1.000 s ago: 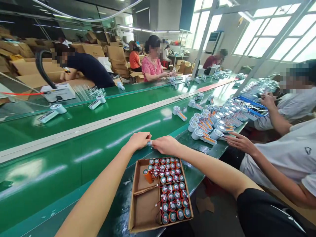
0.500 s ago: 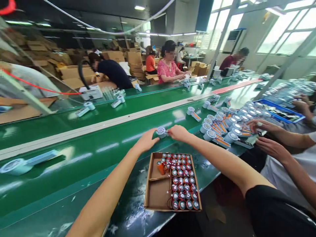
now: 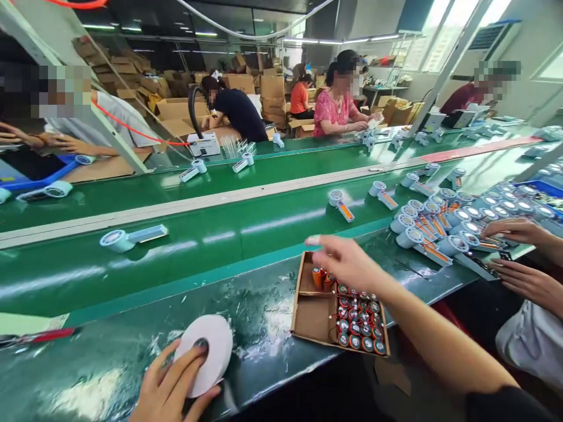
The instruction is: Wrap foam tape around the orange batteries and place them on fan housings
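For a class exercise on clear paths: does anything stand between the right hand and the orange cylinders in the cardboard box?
Nothing visible does: the cardboard box is open above the orange cylinders, though the right hand hides part.

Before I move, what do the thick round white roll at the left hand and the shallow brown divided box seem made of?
White roll: probably paper or tape, matte; its pale flat face shows no sharp glare.
Brown divided box: likely cardboard, dull finish, given its thin, plain brown sides.
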`<state>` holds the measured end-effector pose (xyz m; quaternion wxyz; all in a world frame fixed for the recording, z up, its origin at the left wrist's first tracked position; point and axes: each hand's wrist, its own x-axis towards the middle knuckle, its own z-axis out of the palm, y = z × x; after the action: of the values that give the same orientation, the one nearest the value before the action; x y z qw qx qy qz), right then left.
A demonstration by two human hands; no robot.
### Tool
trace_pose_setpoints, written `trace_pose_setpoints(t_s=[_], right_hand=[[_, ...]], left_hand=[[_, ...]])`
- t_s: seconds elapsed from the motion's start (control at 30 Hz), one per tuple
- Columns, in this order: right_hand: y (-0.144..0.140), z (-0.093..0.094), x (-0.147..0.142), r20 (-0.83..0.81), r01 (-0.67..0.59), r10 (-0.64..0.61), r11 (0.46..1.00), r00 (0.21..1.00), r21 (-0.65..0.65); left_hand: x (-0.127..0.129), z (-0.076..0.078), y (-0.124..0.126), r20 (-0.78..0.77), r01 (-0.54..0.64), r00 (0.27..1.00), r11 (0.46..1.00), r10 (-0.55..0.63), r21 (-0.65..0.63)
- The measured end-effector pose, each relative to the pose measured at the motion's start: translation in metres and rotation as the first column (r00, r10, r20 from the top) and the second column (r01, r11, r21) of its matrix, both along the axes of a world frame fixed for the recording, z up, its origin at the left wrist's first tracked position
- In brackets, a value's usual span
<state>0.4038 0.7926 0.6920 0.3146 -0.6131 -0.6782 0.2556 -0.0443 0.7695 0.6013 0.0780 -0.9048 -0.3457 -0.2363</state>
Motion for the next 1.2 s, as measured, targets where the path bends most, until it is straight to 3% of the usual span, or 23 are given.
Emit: trace_pose_setpoints(t_s=[0.07,0.17,0.27,0.33,0.4,0.43,0.5,0.57,0.6,0.67,0.7,0.77,0.83,0.9,0.97,1.03,1.1,1.17,1.2], right_hand=[[-0.052,-0.005,-0.050,-0.351,-0.235,0.160,0.955,0.922,-0.183],[-0.110,-0.027,-0.114,-0.614,-0.508,0.229,0.796,0.755,-0.328],[-0.139,-0.055,-0.142,-0.640,-0.613,0.339,0.744,0.690,-0.266],[-0.142,-0.062,-0.133,-0.550,-0.661,0.473,0.722,0.688,-0.204],[-0.131,-0.056,-0.106,-0.389,-0.626,0.526,0.754,0.756,-0.199],[-0.119,-0.050,-0.088,-0.276,-0.532,0.475,0.824,0.836,-0.195],[-0.087,-0.036,-0.053,0.027,-0.245,0.249,0.964,0.968,-0.103],[-0.051,-0.029,-0.026,0.354,-0.030,0.015,0.999,0.935,0.037],[-0.035,-0.029,-0.017,0.491,0.001,-0.032,0.998,0.870,0.064],[-0.013,-0.035,-0.009,0.638,-0.028,-0.001,0.999,0.770,0.036],[-0.009,-0.039,-0.009,0.638,-0.058,0.026,0.998,0.770,0.029],[-0.014,-0.047,-0.012,0.475,-0.113,0.057,0.989,0.878,0.091],[-0.032,-0.047,-0.016,0.077,-0.068,0.052,0.971,0.996,0.227],[-0.055,-0.038,-0.020,-0.346,0.068,0.036,0.956,0.937,0.285],[-0.075,-0.022,-0.023,-0.516,0.131,0.006,0.965,0.857,0.228],[-0.087,-0.003,-0.028,-0.397,0.039,0.016,0.991,0.918,0.129],[-0.090,0.011,-0.034,-0.148,-0.108,0.110,0.994,0.983,0.023],[-0.087,0.015,-0.039,0.026,-0.191,0.192,0.981,0.981,-0.035],[-0.085,0.013,-0.042,0.031,-0.190,0.191,0.981,0.981,-0.041]], left_hand=[[0.040,0.025,-0.009,0.169,0.025,0.985,1.000,-0.024,-0.006],[0.090,0.054,-0.014,0.331,0.166,0.934,0.984,-0.137,-0.060],[0.104,0.060,-0.008,0.382,0.242,0.908,0.960,-0.173,-0.139],[0.096,0.053,-0.002,0.393,0.182,0.916,0.960,-0.086,-0.215],[0.086,0.043,0.001,0.378,0.069,0.925,0.961,0.038,-0.266],[0.082,0.038,0.001,0.369,0.016,0.925,0.962,0.089,-0.272],[0.081,0.030,-0.004,0.355,-0.036,0.926,0.965,0.130,-0.258],[0.087,0.024,-0.011,0.340,-0.019,0.934,0.967,0.108,-0.254],[0.091,0.022,-0.015,0.335,-0.002,0.938,0.969,0.088,-0.247],[0.098,0.020,-0.021,0.326,0.031,0.945,0.976,0.042,-0.214],[0.101,0.020,-0.023,0.318,0.043,0.948,0.981,0.020,-0.187],[0.103,0.022,-0.025,0.286,0.060,0.958,0.990,-0.022,-0.124],[0.100,0.024,-0.027,0.212,0.066,0.976,0.995,-0.049,-0.074],[0.096,0.029,-0.029,0.114,0.067,0.992,0.996,-0.061,-0.051],[0.094,0.035,-0.030,0.017,0.073,0.997,0.996,-0.072,-0.044],[0.096,0.045,-0.029,-0.067,0.102,0.992,0.995,-0.103,-0.016],[0.100,0.058,-0.025,-0.140,0.171,0.976,0.985,-0.165,0.029],[0.108,0.070,-0.018,-0.204,0.247,0.952,0.967,-0.231,0.057],[0.112,0.075,-0.016,-0.227,0.279,0.939,0.958,-0.257,0.067]])
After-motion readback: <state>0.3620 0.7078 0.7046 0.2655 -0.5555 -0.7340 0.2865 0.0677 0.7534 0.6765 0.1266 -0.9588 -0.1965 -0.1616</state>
